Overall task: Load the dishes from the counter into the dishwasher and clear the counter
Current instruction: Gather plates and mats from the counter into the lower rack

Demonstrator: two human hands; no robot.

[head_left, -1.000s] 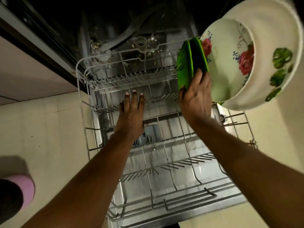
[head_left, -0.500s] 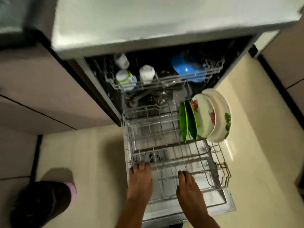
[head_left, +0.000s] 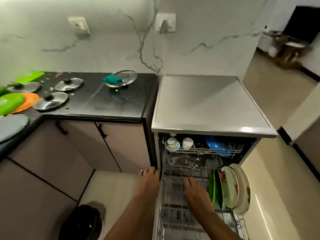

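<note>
Both hands empty, fingers straight: left hand and right hand held over lower rack, lower centre. Plates stood on edge at rack's right for washing. Lids left on counter, left of frame.

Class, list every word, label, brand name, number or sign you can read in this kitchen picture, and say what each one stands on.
None can be read.
Cup in the upper rack: green marking, too blurred to tell whether it is lettering.
Green plate on the counter: faint pale mark, unreadable.
Dark bin on the floor: small pale spot, too small to read.
</note>
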